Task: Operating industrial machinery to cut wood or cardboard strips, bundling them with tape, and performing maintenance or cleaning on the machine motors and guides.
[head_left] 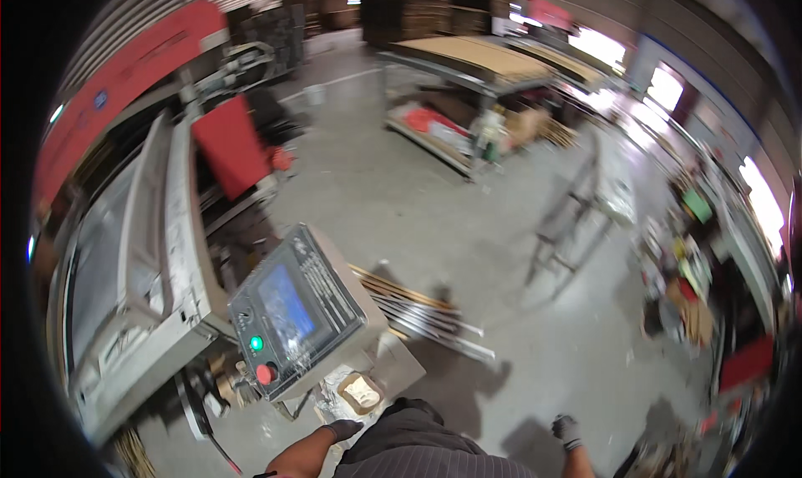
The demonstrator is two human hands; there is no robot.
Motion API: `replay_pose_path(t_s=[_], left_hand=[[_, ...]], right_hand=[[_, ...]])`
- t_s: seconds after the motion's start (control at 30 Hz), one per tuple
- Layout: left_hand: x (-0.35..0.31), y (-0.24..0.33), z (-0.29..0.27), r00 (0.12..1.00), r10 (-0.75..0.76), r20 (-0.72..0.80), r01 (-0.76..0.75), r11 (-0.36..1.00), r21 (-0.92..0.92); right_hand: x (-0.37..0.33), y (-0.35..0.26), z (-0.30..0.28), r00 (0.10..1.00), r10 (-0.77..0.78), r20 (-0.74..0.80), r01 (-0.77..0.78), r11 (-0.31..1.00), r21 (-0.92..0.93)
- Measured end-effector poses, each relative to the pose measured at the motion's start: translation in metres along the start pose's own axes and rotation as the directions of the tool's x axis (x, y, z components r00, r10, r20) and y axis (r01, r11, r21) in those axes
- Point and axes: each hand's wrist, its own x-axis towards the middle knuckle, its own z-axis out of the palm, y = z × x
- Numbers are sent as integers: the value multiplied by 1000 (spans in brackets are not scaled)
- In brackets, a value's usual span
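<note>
My left hand [342, 429], in a grey glove, hangs low beside my body, close to the ledge under a control panel [292, 311]. Its fingers are partly hidden and blurred, so I cannot tell their state. On that ledge sits a small tan open box [361, 393] with something white in it. The panel has a blue screen [286, 301], a lit green button [256, 343] and a red button [265, 374]. Away from everything, over the grey floor, my gloved right hand [567, 430] hangs with its fingers curled in; no object shows in it.
A large machine with a red top [134, 85] stands at the left. Metal and wooden bars [422, 311] lie behind the panel. Ahead is a table with tan sheets [468, 56]; a narrow bench [614, 177] stands right of it. Clutter [681, 286] lines the right side.
</note>
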Motion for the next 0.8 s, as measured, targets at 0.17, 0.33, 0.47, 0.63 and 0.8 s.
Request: replay_pose_path(t_s=[0.17, 0.33, 0.47, 0.63, 0.8], left_hand=[[60, -59, 60, 892, -452, 3, 345, 676, -651], [127, 7, 39, 844, -531, -79, 186, 428, -885], [162, 55, 1, 684, -716, -139, 64, 248, -967], [225, 90, -12, 524, -851, -35, -42, 15, -999], [280, 81, -119, 526, -843, 115, -32, -154, -988]], right_hand=[[187, -287, 75, 987, -130, 98, 128, 992, 22], [357, -256, 105, 791, -71, 607, 156, 984, -87], [372, -300, 257, 734, 353, 580, 143, 755, -640], [482, -402, 391, 690, 405, 600, 302, 592, -747], [691, -527, 546, 631, 310, 712, 444, 608, -658]])
